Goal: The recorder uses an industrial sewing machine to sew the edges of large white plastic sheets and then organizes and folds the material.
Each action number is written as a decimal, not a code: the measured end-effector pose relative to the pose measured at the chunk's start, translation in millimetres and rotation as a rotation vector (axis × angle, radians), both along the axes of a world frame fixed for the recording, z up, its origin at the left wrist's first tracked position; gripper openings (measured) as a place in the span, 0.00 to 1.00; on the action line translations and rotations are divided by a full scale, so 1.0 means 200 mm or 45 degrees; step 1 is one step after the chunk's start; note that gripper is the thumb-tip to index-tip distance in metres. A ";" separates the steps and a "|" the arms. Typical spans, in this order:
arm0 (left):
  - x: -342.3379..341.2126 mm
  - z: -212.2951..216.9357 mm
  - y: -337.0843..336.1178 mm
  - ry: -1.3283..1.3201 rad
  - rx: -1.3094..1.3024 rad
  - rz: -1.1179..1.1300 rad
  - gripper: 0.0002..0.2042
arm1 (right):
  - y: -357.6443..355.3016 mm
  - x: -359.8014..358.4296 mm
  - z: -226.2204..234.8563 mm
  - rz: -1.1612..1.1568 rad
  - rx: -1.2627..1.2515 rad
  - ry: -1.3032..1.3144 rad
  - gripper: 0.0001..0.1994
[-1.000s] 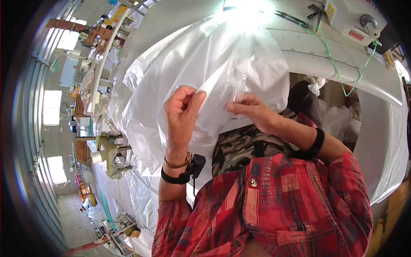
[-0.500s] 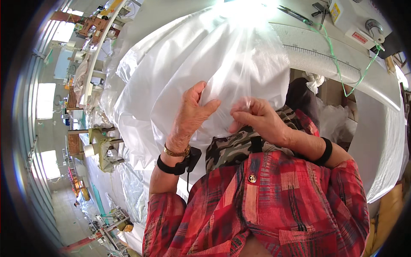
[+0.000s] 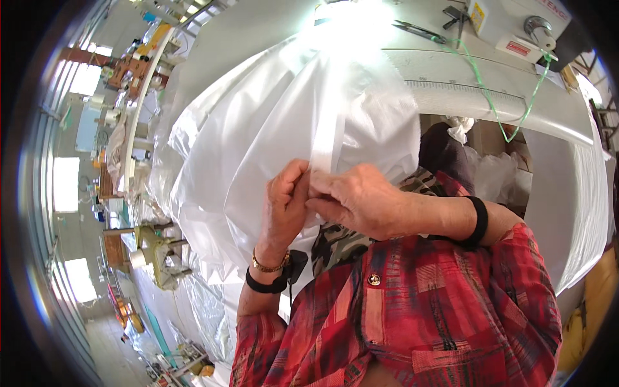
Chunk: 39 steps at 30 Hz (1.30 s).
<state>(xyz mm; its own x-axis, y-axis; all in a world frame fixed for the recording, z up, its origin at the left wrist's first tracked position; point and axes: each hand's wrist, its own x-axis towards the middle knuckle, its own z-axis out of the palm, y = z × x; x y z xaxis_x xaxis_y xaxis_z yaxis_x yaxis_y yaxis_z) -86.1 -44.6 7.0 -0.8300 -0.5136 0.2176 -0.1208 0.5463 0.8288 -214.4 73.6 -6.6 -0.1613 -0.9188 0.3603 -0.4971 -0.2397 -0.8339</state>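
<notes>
A large sheet of white woven plastic fabric spreads in folds from the brightly lit spot at the top of the view down over my lap. Both hands meet at its near edge, where a straight folded strip runs up toward the light. My left hand is closed on the fabric at the strip's lower end. Right against it, my right hand pinches the same edge with thumb and fingers. The fingertips partly hide the cloth between them.
A white machine with a metal knob stands at the upper right. Black tweezers and a green cord lie near it. A ruler scale runs along the table edge. Clear plastic is heaped below the table.
My hands have come together, the right one moving left to join the left. The loosely bunched fabric between them is now a straight, flat strip.
</notes>
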 end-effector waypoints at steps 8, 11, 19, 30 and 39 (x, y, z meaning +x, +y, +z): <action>0.01 0.00 -0.05 -0.055 0.626 -0.019 0.11 | 0.00 -0.01 -0.04 0.169 -0.067 0.502 0.12; -0.02 0.00 -0.07 -0.088 0.735 0.003 0.08 | -0.02 -0.03 -0.08 0.300 -0.182 0.555 0.16; 0.02 0.17 -0.07 -0.110 -0.200 0.192 0.08 | -0.30 -0.05 -0.14 -0.722 -0.421 -0.721 0.16; -0.13 0.04 0.11 -0.142 0.116 -0.061 0.04 | -0.02 -0.22 -0.37 -0.424 -0.266 0.271 0.07; -0.24 -0.10 0.23 -0.187 -0.068 -0.173 0.06 | 0.26 -0.37 -0.54 -1.055 0.252 -0.191 0.11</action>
<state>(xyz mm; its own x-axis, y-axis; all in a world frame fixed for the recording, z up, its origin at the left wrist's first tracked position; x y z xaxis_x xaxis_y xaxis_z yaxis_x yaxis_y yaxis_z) -134.8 1.0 -12.7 -0.9156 -0.3859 0.1130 -0.1606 0.6085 0.7771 -287.5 125.4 -113.9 -0.8401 -0.5274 0.1273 -0.3287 0.3081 -0.8927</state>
